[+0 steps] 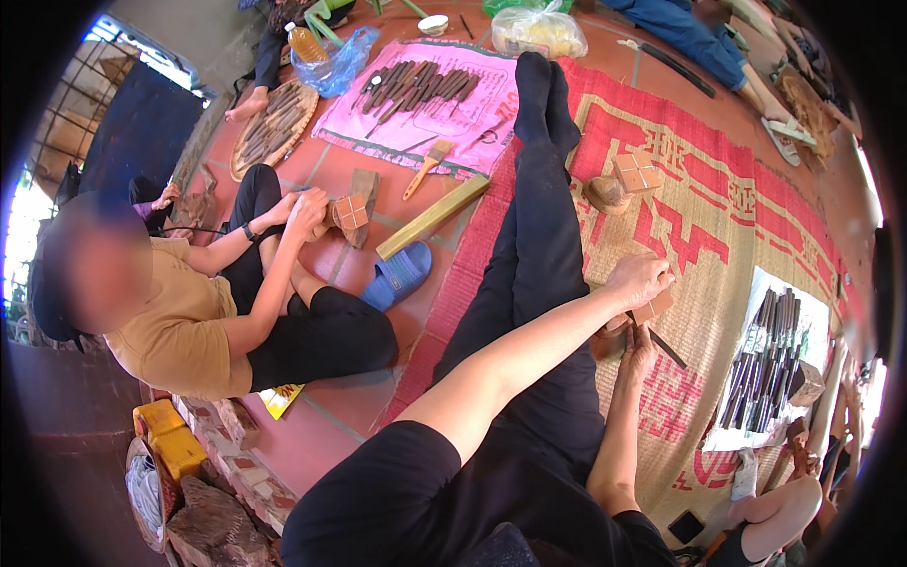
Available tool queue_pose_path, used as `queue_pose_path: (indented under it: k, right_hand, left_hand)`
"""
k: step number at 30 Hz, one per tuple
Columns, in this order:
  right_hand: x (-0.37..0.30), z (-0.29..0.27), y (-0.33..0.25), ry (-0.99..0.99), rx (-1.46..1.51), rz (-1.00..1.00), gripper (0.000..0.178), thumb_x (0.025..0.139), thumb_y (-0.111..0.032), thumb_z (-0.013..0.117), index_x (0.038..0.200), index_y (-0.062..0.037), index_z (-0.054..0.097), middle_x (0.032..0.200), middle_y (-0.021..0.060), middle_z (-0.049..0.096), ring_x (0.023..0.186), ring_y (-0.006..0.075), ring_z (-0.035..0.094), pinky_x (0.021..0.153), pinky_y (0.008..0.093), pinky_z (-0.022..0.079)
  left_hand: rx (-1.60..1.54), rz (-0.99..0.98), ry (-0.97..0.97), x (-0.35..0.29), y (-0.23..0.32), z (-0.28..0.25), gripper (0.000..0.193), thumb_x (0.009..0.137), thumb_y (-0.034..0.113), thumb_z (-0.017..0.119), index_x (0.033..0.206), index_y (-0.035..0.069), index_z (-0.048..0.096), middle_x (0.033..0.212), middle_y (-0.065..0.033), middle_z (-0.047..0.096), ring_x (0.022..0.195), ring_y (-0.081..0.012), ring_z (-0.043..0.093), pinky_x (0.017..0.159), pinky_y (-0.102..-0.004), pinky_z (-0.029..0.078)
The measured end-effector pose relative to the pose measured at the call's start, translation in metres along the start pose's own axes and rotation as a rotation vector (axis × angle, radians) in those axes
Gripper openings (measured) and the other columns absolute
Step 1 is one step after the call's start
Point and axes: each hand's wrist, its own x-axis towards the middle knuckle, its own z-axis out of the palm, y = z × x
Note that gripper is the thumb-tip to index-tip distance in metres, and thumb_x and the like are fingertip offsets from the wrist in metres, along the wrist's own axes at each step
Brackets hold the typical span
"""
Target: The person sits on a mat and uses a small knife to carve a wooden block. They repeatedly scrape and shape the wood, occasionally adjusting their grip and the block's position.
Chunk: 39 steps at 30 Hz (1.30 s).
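My left hand is closed, fingers bent down, just above a small brown block; what its fingers pinch, if anything, is hidden. My right hand is beside the block on the nearer side, its fingers closed round a thin dark strip that sticks out to the right. Whether the strip is a blade or wood I cannot tell. Under the hands is a rounded wooden piece, partly covered. A similar brown block with pale crossed lines leans on a round wooden piece farther away on the mat.
A red and straw mat lies under my outstretched legs. Dark sticks lie on white sheeting at right. To the left, a seated person handles a similar block. A brush, wooden bar and blue slipper lie between us.
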Motion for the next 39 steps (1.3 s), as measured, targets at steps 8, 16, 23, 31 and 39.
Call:
queue_pose_path:
  k: [8,16,23,31,39]
  right_hand:
    - [0.0,-0.004,-0.004,-0.014,0.02,0.037,0.023,0.086,-0.004,0.061,0.108,0.0018,0.059,0.106,0.0096,0.063,0.097,0.0184,0.06,0.083,0.0304,0.048]
    - [0.002,-0.007,0.0,0.013,0.019,0.025,0.022,0.084,-0.005,0.064,0.105,0.0022,0.061,0.104,0.0106,0.063,0.094,0.0179,0.06,0.083,0.0309,0.048]
    - [-0.002,0.0,-0.004,0.005,-0.009,0.004,0.016,0.086,-0.009,0.062,0.098,0.0024,0.063,0.097,0.0102,0.065,0.093,0.0204,0.062,0.08,0.0299,0.049]
    - [-0.002,0.011,-0.008,0.04,-0.034,-0.007,0.018,0.087,-0.011,0.061,0.097,0.0036,0.061,0.093,0.0099,0.065,0.087,0.0197,0.062,0.081,0.0323,0.049]
    - [0.004,0.002,-0.005,0.041,0.121,0.031,0.014,0.088,-0.009,0.06,0.096,0.0014,0.062,0.089,0.0085,0.066,0.081,0.0152,0.063,0.073,0.0273,0.054]
  left_hand:
    - [0.017,0.009,0.014,0.001,-0.001,0.003,0.029,0.085,0.031,0.053,0.078,0.003,0.058,0.079,-0.0139,0.059,0.08,-0.0328,0.059,0.068,-0.0442,0.046]
    - [0.007,0.01,0.009,-0.001,-0.003,0.002,0.031,0.085,0.033,0.052,0.082,0.004,0.062,0.082,-0.0166,0.062,0.081,-0.0342,0.06,0.071,-0.0459,0.046]
    - [0.01,-0.009,-0.017,0.002,0.0,-0.001,0.031,0.085,0.033,0.052,0.08,0.004,0.061,0.082,-0.0164,0.062,0.079,-0.0339,0.061,0.07,-0.0457,0.047]
    - [0.012,-0.025,-0.007,0.001,0.001,0.0,0.029,0.085,0.031,0.053,0.078,0.003,0.057,0.08,-0.0144,0.06,0.079,-0.0328,0.06,0.069,-0.0442,0.046]
    - [0.004,-0.024,-0.017,0.001,-0.004,0.003,0.032,0.085,0.034,0.051,0.079,0.003,0.058,0.082,-0.0147,0.059,0.082,-0.0332,0.059,0.07,-0.0446,0.046]
